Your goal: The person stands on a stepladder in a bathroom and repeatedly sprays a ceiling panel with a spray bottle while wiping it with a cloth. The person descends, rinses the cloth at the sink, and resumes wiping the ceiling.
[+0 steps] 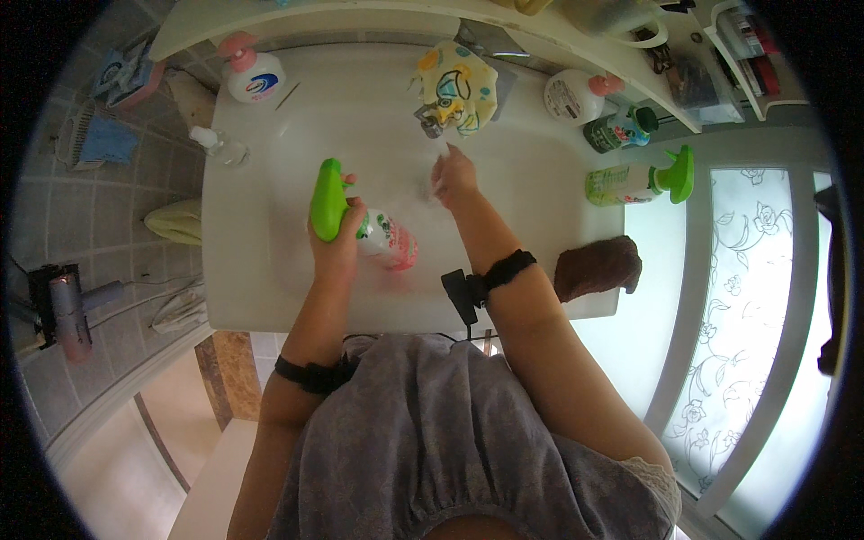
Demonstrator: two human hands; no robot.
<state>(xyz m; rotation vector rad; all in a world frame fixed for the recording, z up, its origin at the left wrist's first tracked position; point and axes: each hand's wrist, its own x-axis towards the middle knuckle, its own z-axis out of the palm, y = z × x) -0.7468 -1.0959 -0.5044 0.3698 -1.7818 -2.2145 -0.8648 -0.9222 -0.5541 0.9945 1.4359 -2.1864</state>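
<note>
My left hand [337, 233] grips a spray bottle by its green trigger head [328, 202]. The bottle's clear body [390, 239], with pinkish liquid low in it, tilts over the basin of the white sink [236, 270]. My right hand [455, 175] is just below the metal faucet [430, 121], its fingers curled in what looks like running water. Whether those fingers hold anything is hidden. A yellow patterned cloth or cover [466, 81] sits around the top of the faucet.
On the left rim stand a pink-topped pump bottle [255, 77] and a small clear bottle [229, 148]. Along the right are another pump bottle [574, 98], a dark-capped bottle [617, 130], a green-headed spray bottle [628, 183] and a brown cloth [597, 266]. A shelf [378, 15] crosses the back.
</note>
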